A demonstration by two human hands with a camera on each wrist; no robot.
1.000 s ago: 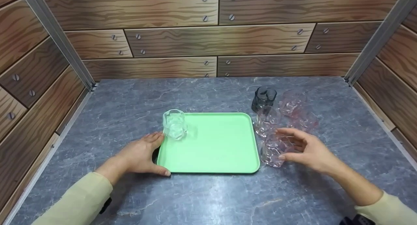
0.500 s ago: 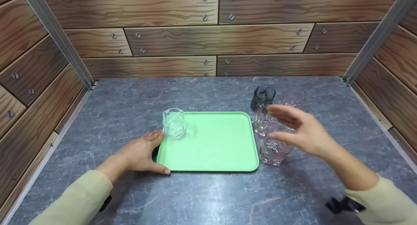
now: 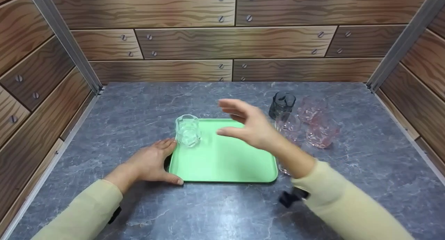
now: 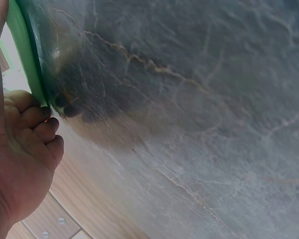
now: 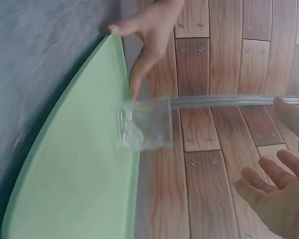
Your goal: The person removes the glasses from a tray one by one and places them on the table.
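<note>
A light green tray (image 3: 226, 167) lies flat on the table. My left hand (image 3: 149, 162) holds it at its left side, thumb at the near corner and fingertips along the left edge. A faceted clear glass (image 3: 188, 132) stands upright at the tray's far left corner, just beyond those fingers. My right hand (image 3: 252, 123) hovers over the tray to the right of that glass, fingers spread from the thumb and nothing in them. In the right wrist view the right hand (image 5: 279, 184) is apart from the clear glass (image 5: 147, 124).
Right of the tray stand a dark grey glass (image 3: 282, 104), a clear glass (image 3: 288, 125) and pink glasses (image 3: 321, 132). Another glass (image 3: 284, 168) is mostly hidden behind the right forearm. Plank-patterned walls (image 3: 229, 42) enclose the grey marbled table (image 3: 156, 97).
My right hand has risen from the near glass at the tray's right and swung left over the tray, holding nothing. The left hand and tray stay in place.
</note>
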